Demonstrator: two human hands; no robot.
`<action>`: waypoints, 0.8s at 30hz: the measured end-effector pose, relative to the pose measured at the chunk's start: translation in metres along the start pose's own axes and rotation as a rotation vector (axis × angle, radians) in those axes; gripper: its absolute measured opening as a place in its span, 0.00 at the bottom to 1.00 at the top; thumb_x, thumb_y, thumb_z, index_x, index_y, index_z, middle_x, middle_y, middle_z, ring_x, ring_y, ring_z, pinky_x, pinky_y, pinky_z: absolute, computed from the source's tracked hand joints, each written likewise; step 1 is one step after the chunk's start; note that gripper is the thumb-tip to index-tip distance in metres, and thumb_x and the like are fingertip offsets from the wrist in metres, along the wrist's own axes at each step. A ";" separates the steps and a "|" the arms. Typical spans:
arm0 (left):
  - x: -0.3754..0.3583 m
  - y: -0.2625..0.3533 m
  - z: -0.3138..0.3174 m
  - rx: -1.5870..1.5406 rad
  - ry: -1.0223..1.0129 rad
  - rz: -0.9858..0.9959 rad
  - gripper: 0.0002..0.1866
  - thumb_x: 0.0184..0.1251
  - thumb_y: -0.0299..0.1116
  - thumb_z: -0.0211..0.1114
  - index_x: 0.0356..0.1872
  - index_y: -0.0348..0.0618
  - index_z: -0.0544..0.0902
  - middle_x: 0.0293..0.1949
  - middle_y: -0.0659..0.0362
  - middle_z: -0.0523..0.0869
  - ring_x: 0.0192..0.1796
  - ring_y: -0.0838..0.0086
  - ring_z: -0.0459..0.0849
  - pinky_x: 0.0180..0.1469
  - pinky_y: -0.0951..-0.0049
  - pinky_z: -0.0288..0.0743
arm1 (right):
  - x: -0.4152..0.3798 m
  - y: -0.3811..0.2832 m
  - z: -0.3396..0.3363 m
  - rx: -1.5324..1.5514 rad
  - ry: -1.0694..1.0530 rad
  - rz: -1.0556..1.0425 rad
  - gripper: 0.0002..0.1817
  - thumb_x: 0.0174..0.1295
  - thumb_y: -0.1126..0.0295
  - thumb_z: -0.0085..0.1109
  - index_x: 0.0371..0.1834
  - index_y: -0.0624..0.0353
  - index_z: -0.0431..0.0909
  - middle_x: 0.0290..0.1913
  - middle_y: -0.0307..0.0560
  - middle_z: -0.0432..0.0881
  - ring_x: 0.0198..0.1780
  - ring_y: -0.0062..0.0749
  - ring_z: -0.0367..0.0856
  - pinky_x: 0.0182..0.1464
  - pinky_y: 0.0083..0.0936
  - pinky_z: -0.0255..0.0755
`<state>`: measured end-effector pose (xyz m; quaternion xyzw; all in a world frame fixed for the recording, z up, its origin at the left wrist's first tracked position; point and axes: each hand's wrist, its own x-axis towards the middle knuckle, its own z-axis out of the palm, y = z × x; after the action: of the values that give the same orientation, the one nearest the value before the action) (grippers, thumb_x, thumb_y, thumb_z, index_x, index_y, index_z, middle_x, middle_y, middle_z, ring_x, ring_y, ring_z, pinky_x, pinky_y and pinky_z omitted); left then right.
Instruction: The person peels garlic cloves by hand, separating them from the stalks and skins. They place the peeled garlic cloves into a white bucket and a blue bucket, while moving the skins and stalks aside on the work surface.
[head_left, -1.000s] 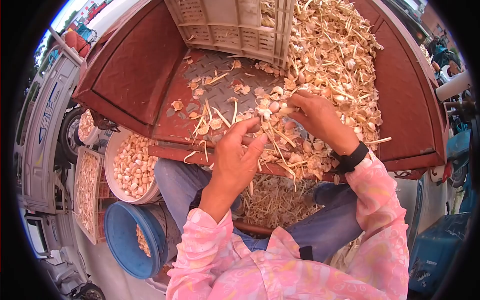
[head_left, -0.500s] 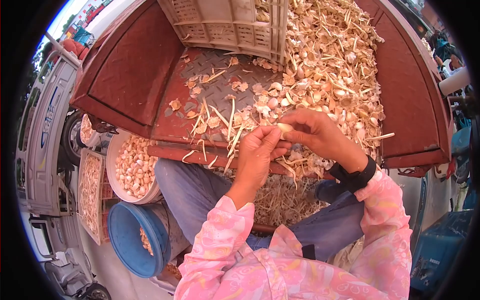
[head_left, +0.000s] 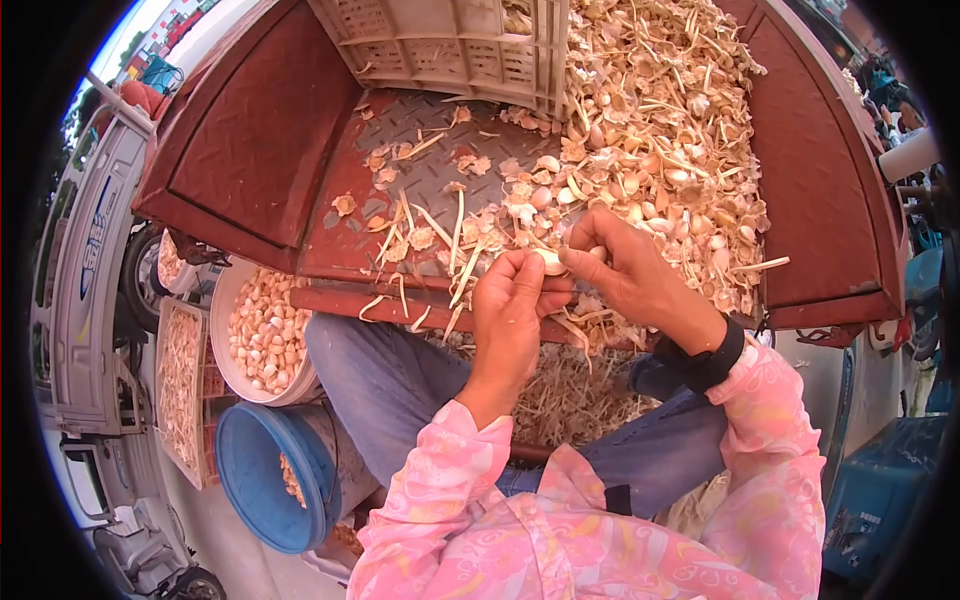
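My left hand is closed, with a pale garlic clove pinched between thumb and fingertips. My right hand is closed just to the right of it, its fingertips at the clove's right end; a small pale piece shows between its thumb and finger. Both hands are above the front edge of a red metal truck bed. Beyond my right hand lies a big heap of garlic cloves and dry skins. Loose stems and skins lie beyond my left hand.
A beige plastic crate leans at the back of the bed. At the left are a white bucket of cloves, a blue bucket and a crate of peelings. My knees are under the bed's edge.
My right hand's fingers have shifted and curled, uncovering more of the clove. My left hand has moved slightly left with the clove. The view has shifted a little.
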<state>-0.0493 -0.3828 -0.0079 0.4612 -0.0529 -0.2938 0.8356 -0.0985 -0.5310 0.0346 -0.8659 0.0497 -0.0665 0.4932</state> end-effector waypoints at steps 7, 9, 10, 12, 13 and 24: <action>-0.002 -0.004 -0.006 -0.342 -0.090 -0.040 0.10 0.73 0.35 0.52 0.43 0.38 0.75 0.36 0.57 0.82 0.35 0.79 0.81 0.37 0.83 0.78 | -0.002 0.000 -0.001 0.549 -0.121 0.241 0.07 0.64 0.70 0.51 0.35 0.63 0.71 0.22 0.45 0.74 0.21 0.33 0.74 0.26 0.29 0.68; -0.003 -0.001 -0.009 -0.421 -0.096 -0.102 0.10 0.73 0.34 0.52 0.44 0.37 0.75 0.38 0.55 0.82 0.36 0.78 0.81 0.37 0.82 0.78 | 0.001 0.007 -0.008 0.171 -0.100 0.139 0.11 0.64 0.65 0.52 0.32 0.62 0.74 0.21 0.51 0.76 0.21 0.45 0.76 0.27 0.35 0.69; -0.004 0.000 -0.011 -0.460 -0.102 -0.136 0.10 0.73 0.34 0.52 0.44 0.37 0.75 0.39 0.54 0.82 0.36 0.77 0.81 0.37 0.82 0.79 | 0.001 0.009 -0.014 -0.130 -0.080 0.065 0.12 0.65 0.63 0.52 0.32 0.62 0.75 0.21 0.53 0.77 0.22 0.47 0.77 0.27 0.37 0.69; -0.004 0.000 -0.016 -0.503 -0.122 -0.189 0.11 0.73 0.33 0.51 0.46 0.37 0.75 0.40 0.52 0.82 0.36 0.76 0.82 0.38 0.81 0.79 | -0.002 0.011 -0.022 -0.572 -0.014 0.024 0.16 0.65 0.58 0.52 0.31 0.60 0.79 0.22 0.57 0.78 0.27 0.53 0.78 0.29 0.42 0.68; -0.005 0.000 -0.018 -0.526 -0.132 -0.216 0.11 0.73 0.33 0.51 0.47 0.36 0.75 0.41 0.51 0.82 0.36 0.76 0.82 0.38 0.80 0.80 | -0.002 0.013 -0.025 -0.518 0.072 0.009 0.15 0.65 0.59 0.52 0.31 0.61 0.79 0.22 0.56 0.78 0.26 0.52 0.78 0.29 0.41 0.68; -0.001 -0.010 -0.007 -0.592 -0.035 -0.347 0.13 0.73 0.33 0.49 0.52 0.39 0.73 0.44 0.56 0.80 0.44 0.72 0.81 0.47 0.70 0.81 | -0.003 -0.008 0.002 -0.336 0.070 -0.395 0.10 0.58 0.65 0.61 0.37 0.59 0.75 0.29 0.46 0.76 0.30 0.40 0.77 0.28 0.31 0.69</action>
<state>-0.0518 -0.3807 -0.0195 0.1957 0.0995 -0.4421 0.8697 -0.1013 -0.5247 0.0405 -0.9258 -0.0928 -0.1820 0.3181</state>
